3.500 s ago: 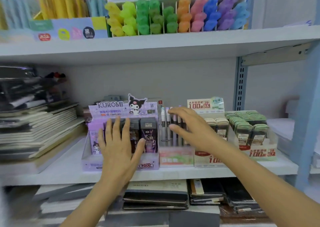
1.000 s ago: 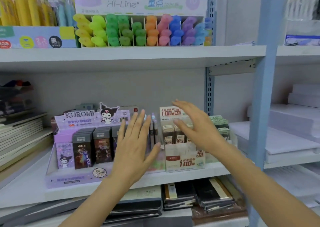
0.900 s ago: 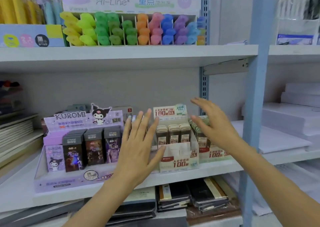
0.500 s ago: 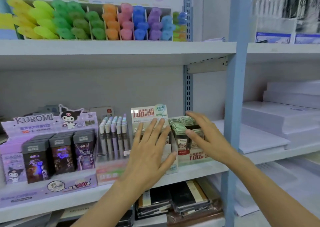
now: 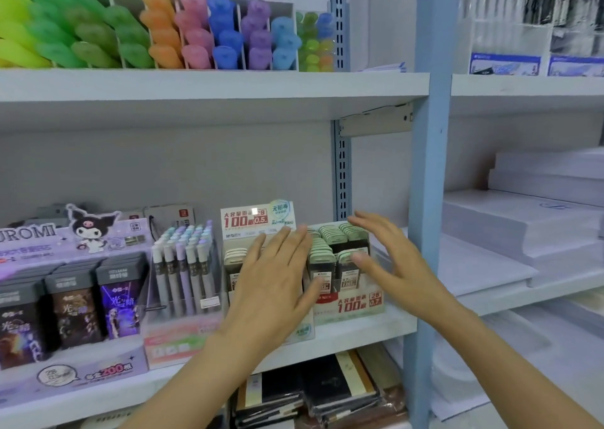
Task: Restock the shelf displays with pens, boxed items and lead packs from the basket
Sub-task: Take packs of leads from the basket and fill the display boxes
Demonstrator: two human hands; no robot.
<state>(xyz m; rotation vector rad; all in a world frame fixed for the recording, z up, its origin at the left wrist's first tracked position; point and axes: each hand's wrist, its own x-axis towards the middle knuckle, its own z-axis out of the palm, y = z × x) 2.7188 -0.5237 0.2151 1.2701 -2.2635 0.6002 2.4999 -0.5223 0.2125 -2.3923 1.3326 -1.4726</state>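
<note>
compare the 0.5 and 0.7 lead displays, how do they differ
The 0.5 lead display has a tall header card; the 0.7 lead display shows none. The 0.5 packs have cream caps, the 0.7 packs green. The left hand covers much of the 0.5 display; the right hand is at the 0.7 one's right side. Both carry red 100 print.

Stationery shop; tiered shelves point(image 5: 212, 85); highlighter display point(image 5: 183, 33); lead-pack display boxes point(image 5: 346, 304); paper reams point(image 5: 523, 226)

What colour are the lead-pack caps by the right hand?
Pale green caps on small dark plastic lead packs; head view shows them best.
</note>
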